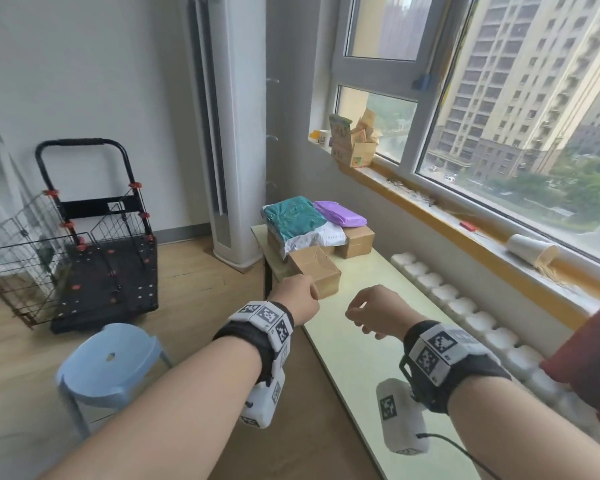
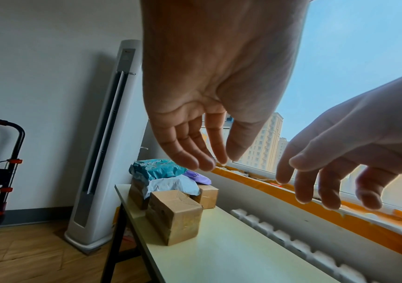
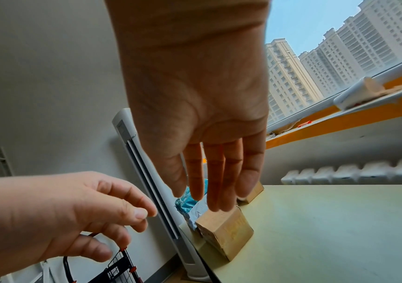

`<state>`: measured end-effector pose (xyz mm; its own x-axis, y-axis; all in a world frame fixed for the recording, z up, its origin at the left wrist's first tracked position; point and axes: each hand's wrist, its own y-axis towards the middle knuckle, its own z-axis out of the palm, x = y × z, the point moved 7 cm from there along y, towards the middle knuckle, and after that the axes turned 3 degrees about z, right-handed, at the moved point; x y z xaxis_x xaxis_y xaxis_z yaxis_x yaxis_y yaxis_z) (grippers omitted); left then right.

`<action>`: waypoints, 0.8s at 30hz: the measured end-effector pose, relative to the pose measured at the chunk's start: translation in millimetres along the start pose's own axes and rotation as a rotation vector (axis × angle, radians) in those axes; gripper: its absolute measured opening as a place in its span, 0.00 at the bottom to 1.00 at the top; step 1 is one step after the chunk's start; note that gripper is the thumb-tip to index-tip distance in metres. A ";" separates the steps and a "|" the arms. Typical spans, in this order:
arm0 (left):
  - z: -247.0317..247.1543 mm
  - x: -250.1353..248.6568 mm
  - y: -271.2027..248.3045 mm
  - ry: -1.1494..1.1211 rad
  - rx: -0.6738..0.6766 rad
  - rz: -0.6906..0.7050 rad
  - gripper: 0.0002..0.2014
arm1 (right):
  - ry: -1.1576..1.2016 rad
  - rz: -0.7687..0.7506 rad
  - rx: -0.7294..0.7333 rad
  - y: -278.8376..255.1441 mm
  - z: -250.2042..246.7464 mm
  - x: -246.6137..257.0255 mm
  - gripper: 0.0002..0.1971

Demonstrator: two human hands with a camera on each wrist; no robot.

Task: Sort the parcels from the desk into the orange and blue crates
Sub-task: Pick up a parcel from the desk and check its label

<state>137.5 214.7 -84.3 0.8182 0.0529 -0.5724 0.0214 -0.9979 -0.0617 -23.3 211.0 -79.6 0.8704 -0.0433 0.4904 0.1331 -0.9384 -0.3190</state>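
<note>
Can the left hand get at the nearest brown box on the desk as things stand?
Probably yes: the left hand hangs open and empty just short of the brown box, which sits at the front of the pile with nothing between them.

Daylight coming in through window (image 1: 520, 109), lighting room evenly and brightly. Desk (image 1: 357, 351) showing soft sheen, no hard shadows. Head view bending straight lines at edges; window frame and air conditioner (image 1: 219, 133) leaning. Right edge smearing slightly. Wrist views stretching strongly at borders. Left hand (image 2: 209, 92) looming large, palm falling in shade against bright sky. Right hand (image 3: 199, 107) likewise backlit, fingertips (image 3: 216, 203) blurring. Right hand in left wrist view looking pale, washed out, soft.
</note>
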 end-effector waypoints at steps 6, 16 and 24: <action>0.4 12.0 73.5 0.010 0.026 -0.010 0.05 | 0.003 0.013 -0.009 73.6 -12.1 6.8 0.10; 4.0 31.4 179.9 -0.055 0.050 -0.007 0.06 | 0.037 0.024 -0.176 170.5 -20.9 -2.8 0.09; 21.1 47.6 226.2 -0.094 0.093 0.038 0.09 | 0.050 0.098 -0.162 201.4 -4.2 -14.3 0.23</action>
<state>169.2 -7.7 -142.8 0.7600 0.0227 -0.6495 -0.0658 -0.9916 -0.1117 -10.9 21.1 -147.4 0.8502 -0.1502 0.5045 -0.0328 -0.9717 -0.2340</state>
